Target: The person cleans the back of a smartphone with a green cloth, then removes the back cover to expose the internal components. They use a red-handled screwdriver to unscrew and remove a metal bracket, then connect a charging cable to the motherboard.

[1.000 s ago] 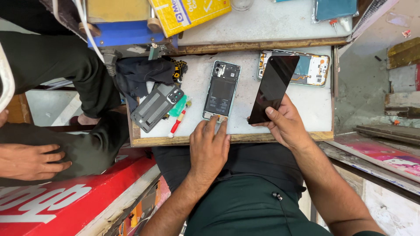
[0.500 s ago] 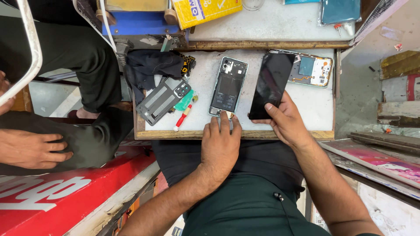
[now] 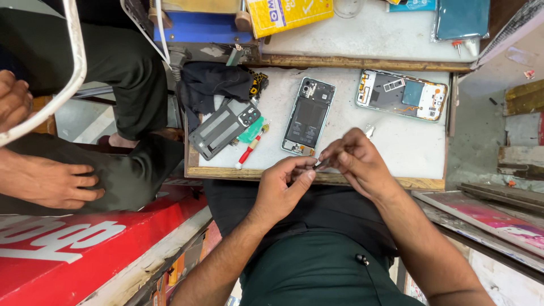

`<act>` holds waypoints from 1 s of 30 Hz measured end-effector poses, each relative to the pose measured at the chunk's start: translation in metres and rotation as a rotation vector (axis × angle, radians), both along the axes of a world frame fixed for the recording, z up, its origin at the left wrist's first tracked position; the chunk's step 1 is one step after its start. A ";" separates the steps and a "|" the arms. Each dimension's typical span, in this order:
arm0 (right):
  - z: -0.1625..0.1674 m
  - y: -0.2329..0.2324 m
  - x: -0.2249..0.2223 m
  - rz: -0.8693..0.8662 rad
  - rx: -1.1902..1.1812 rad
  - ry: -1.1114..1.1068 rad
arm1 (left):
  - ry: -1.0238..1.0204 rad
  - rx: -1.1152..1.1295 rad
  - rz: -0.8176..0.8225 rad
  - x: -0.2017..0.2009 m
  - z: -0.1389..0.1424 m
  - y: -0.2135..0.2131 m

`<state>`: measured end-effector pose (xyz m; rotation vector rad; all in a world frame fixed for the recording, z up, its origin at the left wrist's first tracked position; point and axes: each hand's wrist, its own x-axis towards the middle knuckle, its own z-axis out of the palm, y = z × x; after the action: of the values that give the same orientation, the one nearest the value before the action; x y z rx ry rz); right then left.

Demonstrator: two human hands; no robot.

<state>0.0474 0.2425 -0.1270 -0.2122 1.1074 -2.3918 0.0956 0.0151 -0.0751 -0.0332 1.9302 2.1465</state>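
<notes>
The fingers (image 3: pixel 331 161) of both hands meet over the near edge of the bench (image 3: pixel 396 144), pinched together on one small dark part (image 3: pixel 322 165) too tiny to identify. The left hand (image 3: pixel 283 187) curls in from below with thumb and forefinger closed on it; the right hand (image 3: pixel 357 161) closes on it from the other side, its remaining fingers bent. The part sits just in front of the opened phone (image 3: pixel 309 116), near that phone's lower end.

That opened phone lies face down with its back off, battery and boards showing. A second opened phone frame (image 3: pixel 402 94) lies well to the right of it, turned crosswise. Left of the opened phone lie one grey back cover (image 3: pixel 221 129) with a camera cut-out, a green piece (image 3: pixel 251 134) under it, and one red-handled screwdriver (image 3: pixel 252 148). Beyond the cover, a black cloth (image 3: pixel 212 85) is bunched up. One small pale scrap (image 3: pixel 369 131) rests just right of the opened phone.

Behind the opened phone, a raised shelf (image 3: pixel 362 39) carries a yellow box (image 3: pixel 283 14), a blue block (image 3: pixel 198 28) and a teal pouch (image 3: pixel 462 20).

The bench top is white and scuffed, with a wooden rim. Far left of the opened phone, another person sits in dark trousers, one hand (image 3: pixel 48 184) on a knee. A red sign panel (image 3: pixel 85 243) lies below that.
</notes>
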 end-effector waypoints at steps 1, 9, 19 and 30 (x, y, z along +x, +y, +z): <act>0.002 0.000 0.001 -0.025 0.061 0.122 | 0.009 -0.011 0.008 0.000 -0.001 0.000; 0.045 0.007 0.017 -0.154 0.528 1.006 | 0.741 -0.340 0.216 0.000 0.010 -0.002; 0.041 -0.008 0.054 -0.352 0.518 0.883 | 0.967 -0.477 0.225 0.001 0.015 -0.005; 0.032 0.001 0.016 -0.304 0.635 -0.070 | 0.667 -0.791 0.163 -0.007 0.000 -0.010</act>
<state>0.0633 0.2440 -0.0952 0.2728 1.8987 -2.1265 0.0884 0.0053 -0.0751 0.4413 3.1370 1.4125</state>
